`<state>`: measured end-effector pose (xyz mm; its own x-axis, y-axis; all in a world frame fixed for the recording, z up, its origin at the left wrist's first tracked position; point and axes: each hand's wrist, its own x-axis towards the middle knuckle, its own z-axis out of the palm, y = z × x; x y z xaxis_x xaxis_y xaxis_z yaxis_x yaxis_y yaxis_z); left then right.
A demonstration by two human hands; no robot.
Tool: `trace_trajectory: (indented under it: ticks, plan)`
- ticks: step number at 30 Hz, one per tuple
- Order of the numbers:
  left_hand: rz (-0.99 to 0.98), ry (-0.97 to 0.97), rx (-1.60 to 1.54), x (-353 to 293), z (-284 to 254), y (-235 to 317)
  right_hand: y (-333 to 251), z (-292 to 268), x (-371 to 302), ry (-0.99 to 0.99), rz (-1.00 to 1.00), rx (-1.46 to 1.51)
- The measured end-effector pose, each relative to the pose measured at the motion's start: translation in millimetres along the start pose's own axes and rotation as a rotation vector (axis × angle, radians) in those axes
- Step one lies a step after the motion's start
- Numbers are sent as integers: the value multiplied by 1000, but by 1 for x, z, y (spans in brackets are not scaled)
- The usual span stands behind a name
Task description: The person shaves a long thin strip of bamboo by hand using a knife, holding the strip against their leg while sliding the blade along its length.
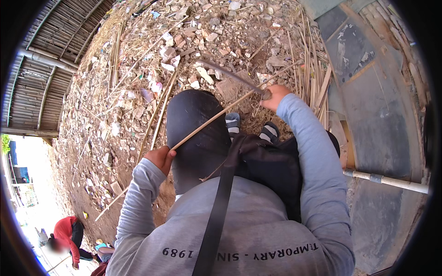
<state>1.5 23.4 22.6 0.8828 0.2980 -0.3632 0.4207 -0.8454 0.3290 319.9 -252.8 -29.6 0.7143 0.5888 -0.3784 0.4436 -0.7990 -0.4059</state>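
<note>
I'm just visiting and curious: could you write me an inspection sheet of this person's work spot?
Surface: uneven earth ground, strewn with stones and straw.
Job's things: a thin pale strip slants across the front of the raised knee; a dark blade-like tool is beside its upper part. Whether they touch, I cannot tell.
Clutter: broken rubble and loose strips.
Hands: left hand grips the strip; right hand grips the tool's near end.
Cables: nothing seen.
Surroundings: slatted structure upper left, dark panels right, person in red lower left.
</note>
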Motion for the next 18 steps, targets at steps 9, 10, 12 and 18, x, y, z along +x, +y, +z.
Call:
trace_trajectory:
  ticks: [9, 10, 12, 18]
  plan:
    - [21, 15, -33, 5, -11, 4, 29, 3, 12, 155, 95, 154]
    - [21, 1, -10, 5, -7, -1, 24, 3, 9, 120, 83, 110]
    - [20, -15, 13, 5, -5, -4, 11, 7, 5, 99, -5, 44]
    - [51, 38, 33, 8, -6, 6, 37, 9, 13, 44, 37, 128]
